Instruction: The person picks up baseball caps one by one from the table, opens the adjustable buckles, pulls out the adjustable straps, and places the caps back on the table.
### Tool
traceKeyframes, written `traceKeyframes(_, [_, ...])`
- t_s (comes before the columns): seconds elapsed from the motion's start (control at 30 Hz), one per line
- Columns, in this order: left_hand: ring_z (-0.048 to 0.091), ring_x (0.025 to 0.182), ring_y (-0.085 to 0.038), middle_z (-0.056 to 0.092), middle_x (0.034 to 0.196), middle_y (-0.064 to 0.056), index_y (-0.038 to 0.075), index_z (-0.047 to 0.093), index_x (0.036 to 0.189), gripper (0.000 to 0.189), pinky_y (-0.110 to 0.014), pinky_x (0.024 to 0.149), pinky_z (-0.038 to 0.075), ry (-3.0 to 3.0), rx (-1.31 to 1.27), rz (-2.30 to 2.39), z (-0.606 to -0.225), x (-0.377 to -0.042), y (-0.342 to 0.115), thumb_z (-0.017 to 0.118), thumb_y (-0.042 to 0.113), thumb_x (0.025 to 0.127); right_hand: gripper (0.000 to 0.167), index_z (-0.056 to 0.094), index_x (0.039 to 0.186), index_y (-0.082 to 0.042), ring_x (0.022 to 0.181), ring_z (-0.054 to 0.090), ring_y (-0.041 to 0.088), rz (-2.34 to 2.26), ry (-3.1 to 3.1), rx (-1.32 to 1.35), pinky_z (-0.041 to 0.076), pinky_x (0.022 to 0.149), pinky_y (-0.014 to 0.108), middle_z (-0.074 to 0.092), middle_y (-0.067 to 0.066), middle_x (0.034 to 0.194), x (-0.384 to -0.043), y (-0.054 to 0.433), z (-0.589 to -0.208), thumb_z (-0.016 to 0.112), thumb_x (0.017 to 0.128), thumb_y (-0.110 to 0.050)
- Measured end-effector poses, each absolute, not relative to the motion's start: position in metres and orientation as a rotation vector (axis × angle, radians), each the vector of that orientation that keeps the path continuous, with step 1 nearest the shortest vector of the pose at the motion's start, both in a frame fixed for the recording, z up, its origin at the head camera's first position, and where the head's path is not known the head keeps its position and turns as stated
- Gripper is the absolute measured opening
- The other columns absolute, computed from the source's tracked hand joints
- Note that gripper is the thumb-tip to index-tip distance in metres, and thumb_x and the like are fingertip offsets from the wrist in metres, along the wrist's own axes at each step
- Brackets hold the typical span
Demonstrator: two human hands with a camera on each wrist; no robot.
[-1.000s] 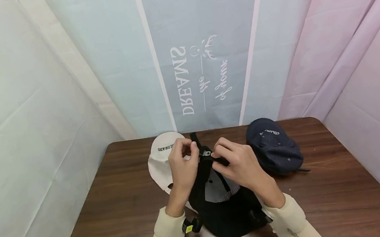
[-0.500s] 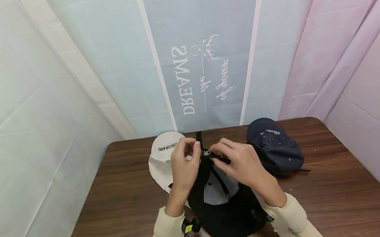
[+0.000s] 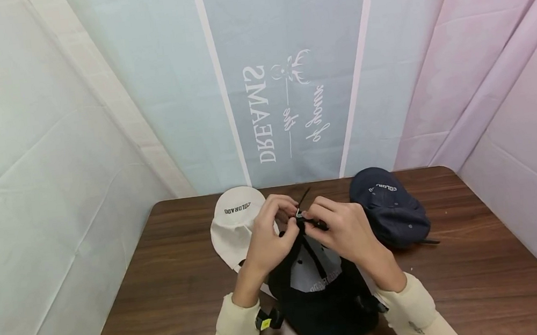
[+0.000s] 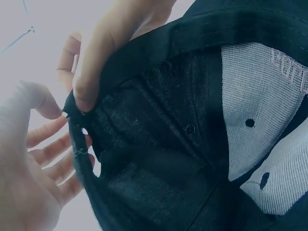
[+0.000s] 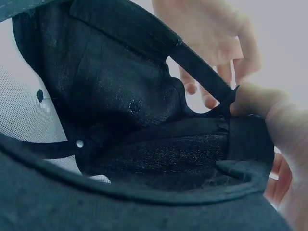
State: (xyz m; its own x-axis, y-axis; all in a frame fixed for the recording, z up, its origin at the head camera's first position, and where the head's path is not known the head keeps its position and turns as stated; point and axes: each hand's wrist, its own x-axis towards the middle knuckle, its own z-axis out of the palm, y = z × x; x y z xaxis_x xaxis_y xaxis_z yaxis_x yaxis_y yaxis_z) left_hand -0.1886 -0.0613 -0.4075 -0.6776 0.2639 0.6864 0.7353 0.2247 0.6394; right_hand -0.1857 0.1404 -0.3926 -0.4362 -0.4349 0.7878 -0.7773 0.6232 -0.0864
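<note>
A black baseball cap (image 3: 326, 313) is between both hands, its brim toward the person and its grey-panelled inside showing. My left hand (image 3: 269, 240) has its thumb and index finger at the cap's back strap (image 4: 77, 144), right beside the small metal buckle (image 3: 299, 215). Its other fingers spread behind the strap in the left wrist view. Pinching the back band just right of the buckle is my right hand (image 3: 347, 230), thumb on the inner side. The thin strap end (image 3: 304, 197) sticks up above the buckle, slanting right.
Behind the left hand lies a white cap (image 3: 231, 236) lettered COLORADO. A navy cap (image 3: 386, 207) sits at the back right of the wooden table (image 3: 476, 255). Fabric backdrops (image 3: 183, 89) rise along the table's back and sides.
My left hand has moved right from the upright strap end to the buckle, close to the right hand. The strap end has tipped from upright to slanting right. The right hand holds nearly still.
</note>
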Motion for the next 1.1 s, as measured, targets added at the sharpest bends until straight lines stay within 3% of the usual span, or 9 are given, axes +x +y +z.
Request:
traceKeyframes(0.2, [0.062, 0.097, -0.021, 0.061, 0.124, -0.009, 0.008, 0.062, 0.122, 0.033, -0.036, 0.076, 0.059, -2.131, -0.974, -1.382, -0.4073, -0.1879, -0.0623, 0.067, -0.006, 0.093, 0.011, 0.067, 0.085, -0.015, 0.049, 0.043, 0.005, 0.629, -2.082, 0.916, 0.032, 0.045, 0.021, 0.063, -0.004, 0.081, -0.1868, 0.1443, -0.3916, 0.076, 0.088, -0.009])
traceKeyframes(0.57, [0.064, 0.087, -0.017, 0.064, 0.101, -0.006, 0.008, 0.063, 0.102, 0.017, -0.03, 0.073, 0.058, -2.049, -0.919, -1.359, -0.4095, -0.1897, -0.0574, 0.074, -0.003, 0.095, 0.01, 0.067, 0.084, -0.015, 0.049, 0.043, 0.005, 0.686, -2.043, 0.858, 0.034, 0.045, 0.022, 0.06, -0.003, 0.076, -0.1875, 0.1469, -0.3895, 0.074, 0.089, -0.011])
traceKeyframes(1.1, [0.062, 0.086, -0.015, 0.064, 0.101, -0.004, 0.009, 0.062, 0.1, 0.018, -0.028, 0.074, 0.056, -2.052, -0.915, -1.348, -0.4086, -0.1889, -0.0584, 0.071, -0.005, 0.093, 0.01, 0.066, 0.08, -0.014, 0.048, 0.045, 0.004, 0.699, -1.945, 0.785, 0.033, 0.043, 0.021, 0.063, -0.003, 0.077, -0.1908, 0.1474, -0.3892, 0.07, 0.089, -0.01])
